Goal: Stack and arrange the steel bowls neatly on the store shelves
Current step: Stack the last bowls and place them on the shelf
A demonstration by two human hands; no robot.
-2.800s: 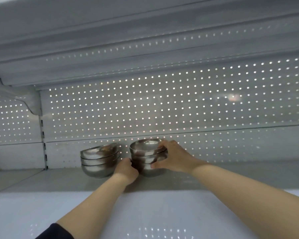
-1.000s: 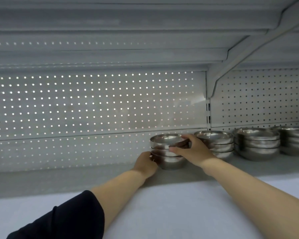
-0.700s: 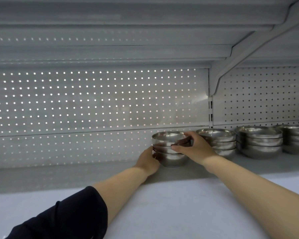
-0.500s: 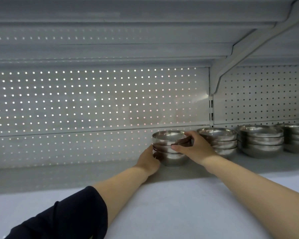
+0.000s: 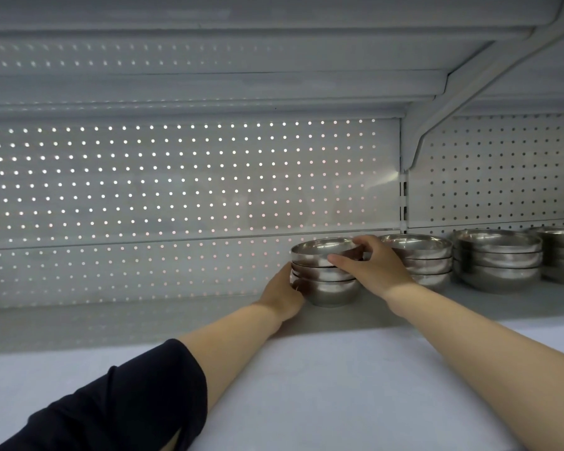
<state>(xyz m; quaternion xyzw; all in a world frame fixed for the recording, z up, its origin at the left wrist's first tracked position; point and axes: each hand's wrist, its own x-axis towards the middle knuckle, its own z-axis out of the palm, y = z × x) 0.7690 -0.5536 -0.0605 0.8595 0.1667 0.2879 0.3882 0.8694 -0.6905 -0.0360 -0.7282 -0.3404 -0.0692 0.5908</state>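
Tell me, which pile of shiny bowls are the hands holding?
The leftmost stack of bowls. The left hand and right hand grip it from both sides; the three stacks to its right stand untouched.

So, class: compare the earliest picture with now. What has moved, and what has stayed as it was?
The held stack of bowls has been carried rightward along the shelf, now beside the neighbouring stacks. Unchanged: left hand and right hand still grip it.
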